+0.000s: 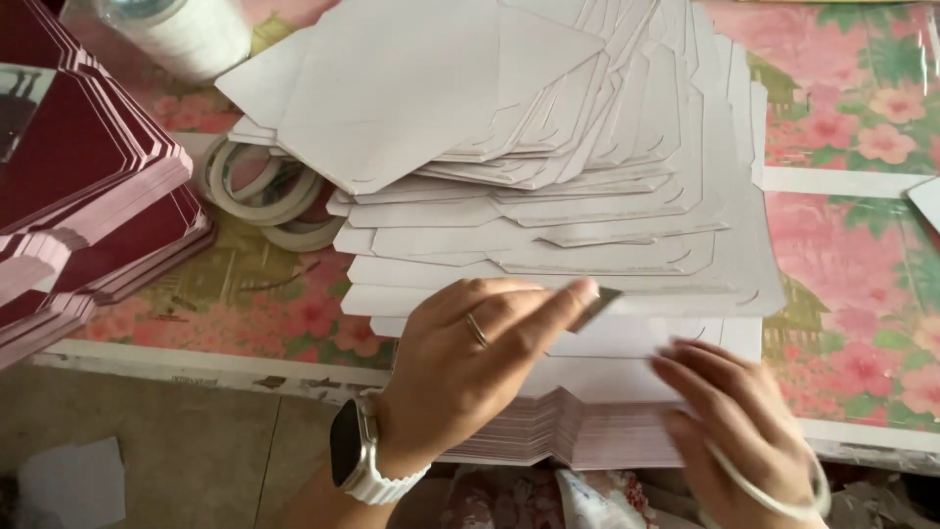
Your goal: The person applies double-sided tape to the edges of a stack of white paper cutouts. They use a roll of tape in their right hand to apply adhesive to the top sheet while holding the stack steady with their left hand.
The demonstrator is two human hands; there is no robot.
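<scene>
My left hand [470,358] lies palm down on a thick stack of white die-cut card sheets [607,416] at the table's front edge, a ring on one finger and a watch with a white band on the wrist. Its index finger and thumb pinch a small grey flat piece [597,306]. My right hand [729,411], blurred and wearing a thin white bangle, rests its fingers on the top sheet of the same stack. Beyond the hands, many more white card blanks [529,147] are fanned out in overlapping layers.
Stacks of dark red and pink card sheets [83,196] sit at the left. Rolls of white tape [259,186] lie beside them, and a white spool [186,34] stands at the back left. A floral cloth [852,245] covers the table. Below is a concrete floor [176,451].
</scene>
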